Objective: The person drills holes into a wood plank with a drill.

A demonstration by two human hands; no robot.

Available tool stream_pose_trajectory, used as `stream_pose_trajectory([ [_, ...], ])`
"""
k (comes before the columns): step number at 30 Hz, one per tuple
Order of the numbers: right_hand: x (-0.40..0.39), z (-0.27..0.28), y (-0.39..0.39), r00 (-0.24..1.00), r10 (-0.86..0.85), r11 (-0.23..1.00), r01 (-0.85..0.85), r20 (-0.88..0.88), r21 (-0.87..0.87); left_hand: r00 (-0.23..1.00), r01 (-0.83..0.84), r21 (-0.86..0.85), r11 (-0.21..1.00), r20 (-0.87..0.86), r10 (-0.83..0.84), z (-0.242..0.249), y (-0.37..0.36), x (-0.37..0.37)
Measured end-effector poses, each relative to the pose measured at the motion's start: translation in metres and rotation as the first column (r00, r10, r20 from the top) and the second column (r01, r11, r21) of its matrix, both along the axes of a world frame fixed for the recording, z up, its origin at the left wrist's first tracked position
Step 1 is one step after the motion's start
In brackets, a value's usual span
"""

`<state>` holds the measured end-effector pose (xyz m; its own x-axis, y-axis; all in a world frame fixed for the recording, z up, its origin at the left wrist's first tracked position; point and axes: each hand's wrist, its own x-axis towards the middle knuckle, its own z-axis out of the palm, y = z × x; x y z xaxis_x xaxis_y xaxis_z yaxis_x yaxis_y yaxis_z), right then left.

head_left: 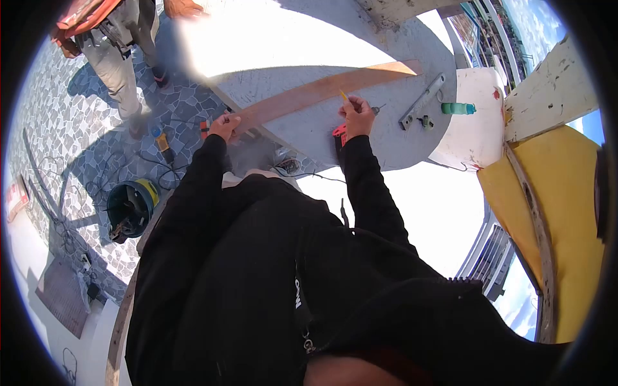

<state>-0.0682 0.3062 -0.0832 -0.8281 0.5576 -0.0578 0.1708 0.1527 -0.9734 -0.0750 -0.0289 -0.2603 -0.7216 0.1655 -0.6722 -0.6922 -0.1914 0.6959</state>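
A long, thin, slightly curved wooden board (pixel 309 92) lies across the pale worktable (pixel 399 138). My left hand (pixel 224 126) is closed at the board's left end, with the fingers bent over its edge. In my right hand (pixel 358 118), just below the board's middle, a yellow pencil (pixel 344 95) is pinched, its tip pointing up toward the wood. Beside and partly under the right wrist lies a red and black power drill (pixel 340 134), its bit showing to the right of the hand. A small red object (pixel 205 128) sits just left of my left hand.
A spirit level (pixel 422 101) and a green bottle (pixel 458 109) lie at the table's right. On the tiled floor stand a dark bucket (pixel 132 206) holding tools and a yellow tool (pixel 163 147) among cables. Another person (pixel 112 64) stands at upper left.
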Motion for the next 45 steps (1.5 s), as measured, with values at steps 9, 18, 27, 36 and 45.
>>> stream_pose_trajectory([
  [9, 0.07, -0.119, 0.188, 0.751, -0.595, 0.703, 0.313, 0.287, 0.639, 0.997, -0.079, 0.121, 0.989, 0.03, 0.076, -0.004, -0.002, 0.0],
  [18, 0.059, -0.099, 0.174, 0.839, -0.459, 0.708, 0.146, 0.293, 0.691, 1.0, -0.008, -0.029, 1.0, -0.028, 0.007, -0.025, -0.022, -0.001],
  [27, 0.124, -0.033, 0.044, 0.789, -0.06, 0.801, -0.327, 0.611, 0.501, 0.987, -0.16, 0.019, 0.987, 0.021, 0.159, 0.015, 0.004, 0.012],
  [36, 0.113, -0.055, 0.053, 0.771, -0.127, 0.645, -0.414, 0.624, 0.642, 0.985, -0.117, 0.001, 0.993, -0.128, 0.116, -0.058, -0.002, 0.002],
  [45, 0.097, -0.012, 0.043, 0.681, -0.201, 0.439, -0.58, 0.704, 0.686, 0.993, -0.11, -0.015, 0.994, -0.054, 0.109, 0.01, 0.01, 0.007],
])
